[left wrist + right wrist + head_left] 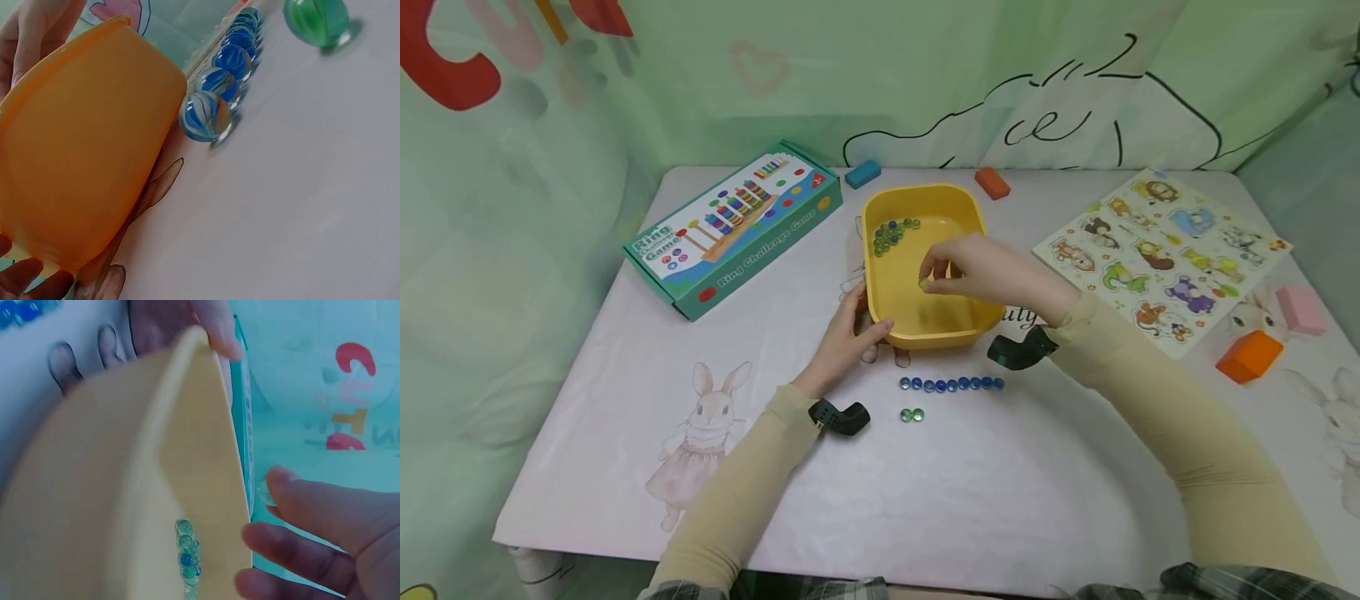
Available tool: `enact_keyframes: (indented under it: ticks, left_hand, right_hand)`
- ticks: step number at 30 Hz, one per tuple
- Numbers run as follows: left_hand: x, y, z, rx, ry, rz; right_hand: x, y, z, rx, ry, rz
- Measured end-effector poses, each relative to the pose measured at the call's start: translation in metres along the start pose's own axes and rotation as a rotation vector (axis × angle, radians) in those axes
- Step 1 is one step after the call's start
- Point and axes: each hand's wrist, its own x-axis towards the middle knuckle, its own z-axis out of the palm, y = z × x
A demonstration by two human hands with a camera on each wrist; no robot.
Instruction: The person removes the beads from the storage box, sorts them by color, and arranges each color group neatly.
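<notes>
Two green marbles lie near; my left hand grips the yellow tray, my right hand pinches a pale marble, likely picking it out; next calls for lifting clear.

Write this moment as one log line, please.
left fingers: hold tray; right fingers: pinch marble; table: blue marble row, green pair

Yellow tub, swirled blue marbles
</notes>
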Motion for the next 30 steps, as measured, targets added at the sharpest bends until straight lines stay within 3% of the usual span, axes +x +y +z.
enact_keyframes:
  ticks: [9,17,21,28,30]
  left_hand:
    - [-0.001,-0.005,0.001,-0.01,0.017,0.015]
    - [-0.001,-0.004,0.0,0.0,0.022,0.047]
    - [0.0,-0.005,-0.001,0.009,0.029,0.051]
    - [-0.015,0.032,-0.003,0.007,0.002,0.008]
    - [-0.015,0.033,-0.002,0.005,-0.001,0.008]
  right_hand:
    - [-0.035,0.003,0.02,0.145,0.14,-0.078]
    - [-0.067,0.009,0.038,0.184,0.311,-0.266]
    - [-0.08,0.011,0.052,0.222,0.315,-0.299]
    - [-0.093,0.005,0.086,0.32,0.206,-0.263]
    - [-0.096,0.002,0.096,0.336,0.167,-0.258]
